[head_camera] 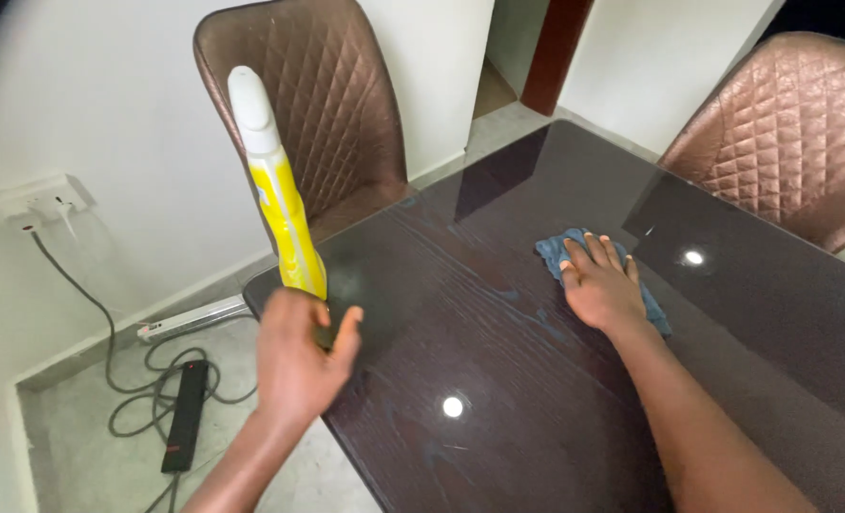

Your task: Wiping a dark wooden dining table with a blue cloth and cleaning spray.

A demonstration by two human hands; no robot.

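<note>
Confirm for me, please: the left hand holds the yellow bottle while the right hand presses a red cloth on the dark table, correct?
Not quite: in the head view the cloth under the right hand is blue, not red. The left hand does hold the yellow bottle, and the table is dark.

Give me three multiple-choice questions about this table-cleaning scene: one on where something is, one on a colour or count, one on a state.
1. Where is the blue cloth?
A. On the dark table, under the right hand
B. On the floor by the cables
C. Draped over a chair

2. What colour is the body of the spray bottle?
A. Green
B. Yellow
C. Red

3. How does the left hand hold the bottle?
A. Lying flat on the table
B. Upside down
C. Upright, gripped near its base, at the table's edge

Answers:
1. A, since the palm lies flat on the cloth on the tabletop.
2. B, as the body is yellow below a white top.
3. C, because the white top points upward while the fingers wrap the bottom.
</note>
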